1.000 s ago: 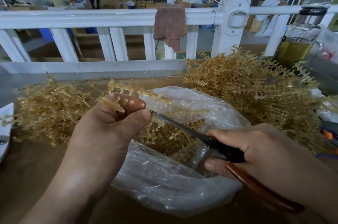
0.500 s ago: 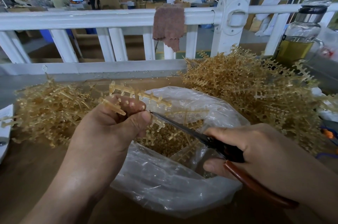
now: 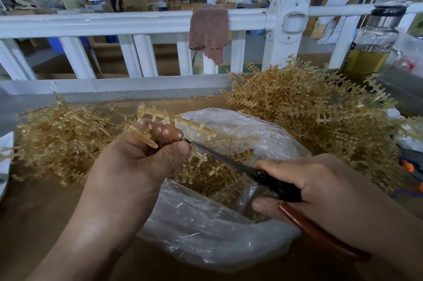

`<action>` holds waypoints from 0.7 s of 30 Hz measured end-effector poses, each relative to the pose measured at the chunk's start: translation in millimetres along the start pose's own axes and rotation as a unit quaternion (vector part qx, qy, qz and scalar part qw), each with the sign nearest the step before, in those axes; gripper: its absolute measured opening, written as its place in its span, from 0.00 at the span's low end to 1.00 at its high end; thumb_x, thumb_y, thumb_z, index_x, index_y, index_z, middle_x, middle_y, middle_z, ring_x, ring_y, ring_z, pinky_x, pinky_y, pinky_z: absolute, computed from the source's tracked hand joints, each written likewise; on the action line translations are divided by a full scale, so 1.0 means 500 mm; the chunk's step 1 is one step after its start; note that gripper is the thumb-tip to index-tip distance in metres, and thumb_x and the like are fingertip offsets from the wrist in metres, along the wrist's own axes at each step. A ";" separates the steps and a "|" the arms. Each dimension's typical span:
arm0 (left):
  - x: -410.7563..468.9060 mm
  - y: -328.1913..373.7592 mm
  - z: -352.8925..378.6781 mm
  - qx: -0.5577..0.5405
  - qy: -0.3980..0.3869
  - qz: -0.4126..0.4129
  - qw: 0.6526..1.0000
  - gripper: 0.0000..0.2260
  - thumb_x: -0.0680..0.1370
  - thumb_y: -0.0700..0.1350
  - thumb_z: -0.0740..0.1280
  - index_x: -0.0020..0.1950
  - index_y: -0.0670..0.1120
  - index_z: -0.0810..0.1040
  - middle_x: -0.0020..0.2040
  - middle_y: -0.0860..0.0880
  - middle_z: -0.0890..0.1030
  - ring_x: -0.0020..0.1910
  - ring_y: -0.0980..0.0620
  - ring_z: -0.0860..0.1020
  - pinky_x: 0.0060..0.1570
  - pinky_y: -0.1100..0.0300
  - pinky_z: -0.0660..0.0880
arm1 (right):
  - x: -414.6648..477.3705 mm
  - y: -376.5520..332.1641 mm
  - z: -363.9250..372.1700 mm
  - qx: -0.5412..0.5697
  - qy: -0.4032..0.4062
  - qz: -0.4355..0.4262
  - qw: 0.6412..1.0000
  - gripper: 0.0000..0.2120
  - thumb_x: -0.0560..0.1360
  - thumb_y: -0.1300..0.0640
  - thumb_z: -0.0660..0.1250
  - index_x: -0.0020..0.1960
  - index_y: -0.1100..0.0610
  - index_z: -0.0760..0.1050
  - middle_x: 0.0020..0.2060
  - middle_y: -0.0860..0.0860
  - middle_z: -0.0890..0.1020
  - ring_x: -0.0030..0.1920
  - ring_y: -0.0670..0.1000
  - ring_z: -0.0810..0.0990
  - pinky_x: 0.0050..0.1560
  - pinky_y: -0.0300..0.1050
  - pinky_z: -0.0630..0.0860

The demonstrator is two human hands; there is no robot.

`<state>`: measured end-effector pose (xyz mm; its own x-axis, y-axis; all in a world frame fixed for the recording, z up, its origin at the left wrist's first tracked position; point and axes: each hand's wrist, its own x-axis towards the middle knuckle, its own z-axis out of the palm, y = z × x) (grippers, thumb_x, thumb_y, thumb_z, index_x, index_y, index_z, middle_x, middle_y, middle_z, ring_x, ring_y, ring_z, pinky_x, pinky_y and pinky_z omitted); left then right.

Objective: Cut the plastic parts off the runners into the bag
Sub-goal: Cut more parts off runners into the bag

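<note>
My left hand (image 3: 137, 166) grips a translucent amber runner (image 3: 176, 120) with small parts on its branches, held over the open clear plastic bag (image 3: 206, 235). My right hand (image 3: 320, 193) holds scissors (image 3: 229, 161) with dark blades and red-brown handles. The blade tips reach the runner just beside my left thumb. Inside the bag lie many small cut amber parts (image 3: 206, 175) and some runner pieces.
A pile of amber runners (image 3: 320, 120) lies at the right, another pile (image 3: 57, 138) at the left. A white railing (image 3: 137, 21) with a brown cloth (image 3: 208, 31) runs behind the brown table. A glass bottle (image 3: 375, 44) of yellow liquid stands far right.
The scissors' tips have crept slightly closer to my left thumb; the runner and both hands stay nearly where they were.
</note>
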<state>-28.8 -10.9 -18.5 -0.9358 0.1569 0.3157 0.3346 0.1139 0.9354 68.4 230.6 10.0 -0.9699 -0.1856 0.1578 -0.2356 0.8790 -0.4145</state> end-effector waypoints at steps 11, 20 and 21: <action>-0.004 0.000 -0.001 -0.012 -0.011 0.006 1.000 0.13 0.64 0.61 0.74 0.43 0.57 0.83 0.36 0.49 0.83 0.35 0.51 0.81 0.47 0.46 0.75 | -0.001 -0.005 -0.001 -0.011 -0.005 0.001 1.000 0.28 0.68 0.26 0.58 0.55 0.46 0.77 0.36 0.39 0.79 0.35 0.39 0.78 0.32 0.36 0.73; 0.000 -0.013 -0.001 -0.043 -0.055 -0.040 0.997 0.05 0.73 0.50 0.71 0.42 0.50 0.84 0.39 0.45 0.85 0.36 0.47 0.81 0.49 0.42 0.75 | 0.004 0.009 0.013 -0.002 -0.014 0.018 1.000 0.30 0.66 0.24 0.57 0.58 0.42 0.73 0.38 0.40 0.81 0.38 0.39 0.79 0.40 0.41 0.75; 0.000 -0.013 -0.001 -0.052 -0.061 -0.041 0.996 0.04 0.73 0.49 0.71 0.41 0.51 0.84 0.40 0.44 0.85 0.36 0.48 0.81 0.49 0.43 0.76 | 0.004 0.010 0.013 -0.002 -0.016 0.018 1.000 0.30 0.66 0.24 0.57 0.58 0.42 0.73 0.37 0.40 0.81 0.37 0.39 0.79 0.40 0.40 0.75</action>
<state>-31.2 -12.1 -24.3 -0.9374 0.2691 0.2210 0.2376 0.0306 0.9709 64.7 232.0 2.4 -0.9791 -0.1687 0.1136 -0.2011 0.8872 -0.4153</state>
